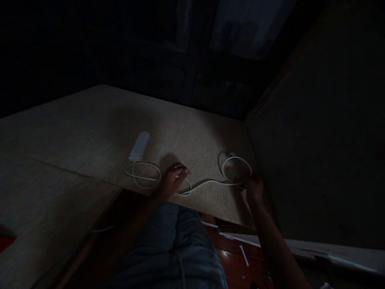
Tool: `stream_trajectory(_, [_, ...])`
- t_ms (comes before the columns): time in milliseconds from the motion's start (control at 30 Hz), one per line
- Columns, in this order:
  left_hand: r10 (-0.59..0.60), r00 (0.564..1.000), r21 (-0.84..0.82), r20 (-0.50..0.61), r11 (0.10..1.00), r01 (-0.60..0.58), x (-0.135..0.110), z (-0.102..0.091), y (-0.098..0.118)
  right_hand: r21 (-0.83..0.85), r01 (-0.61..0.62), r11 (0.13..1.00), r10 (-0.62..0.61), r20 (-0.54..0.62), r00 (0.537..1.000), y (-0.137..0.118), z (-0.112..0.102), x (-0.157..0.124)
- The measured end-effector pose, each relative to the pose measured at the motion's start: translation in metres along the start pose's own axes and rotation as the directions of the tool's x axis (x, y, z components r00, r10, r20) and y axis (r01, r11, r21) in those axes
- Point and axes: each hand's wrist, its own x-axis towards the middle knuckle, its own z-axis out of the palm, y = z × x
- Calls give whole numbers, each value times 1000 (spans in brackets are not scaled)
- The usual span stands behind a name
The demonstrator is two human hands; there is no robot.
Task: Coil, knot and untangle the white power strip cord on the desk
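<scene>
A white power strip (139,146) lies on the tabletop to the left, and its white cord (207,181) runs off in loose loops toward the right. My left hand (173,180) has its fingers curled around the cord in the middle, with a small bend of cord coming out beside the thumb. Over on the right, my right hand (254,188) is closed at the edge of another cord loop; its fingertips are partly in shadow. What looks like the plug (231,154) rests at the far side of that loop, too dark to make out well.
The speckled stone-like tabletop (192,140) ends at a dark window (192,52) behind and a dark wall (315,160) on the right. A seam crosses it at left. Below the front edge are jeans-clad legs (171,249) and a reddish floor (228,261) with a white strip (244,255).
</scene>
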Motion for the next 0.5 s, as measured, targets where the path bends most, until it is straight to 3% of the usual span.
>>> stream_trajectory(67, [-29,997,36,-73,999,32,2,-16,2,-288,200,937,-207,7,978,-17,5,-10])
stream_trajectory(100, [-37,996,74,-81,996,43,3,-25,2,-423,315,850,-326,49,944,-27,8,-16])
stream_trajectory(167, [-46,998,179,-37,982,52,3,-45,-1,-511,516,687,-469,231,852,-45,17,-29])
stream_trajectory(233, [-60,996,290,62,956,40,-4,-64,-6,-458,663,592,-481,458,747,-59,28,-45])
stream_trajectory(333, [-92,968,421,232,907,-14,-24,-87,-16,-282,795,537,-416,731,540,-65,49,-71])
stream_trajectory(433, [-144,936,521,320,852,-47,-47,-106,-25,-125,829,545,-345,868,357,-59,70,-97])
stream_trajectory(500, [-178,933,577,313,816,-38,-60,-117,-29,-65,826,560,-333,895,297,-52,83,-110])
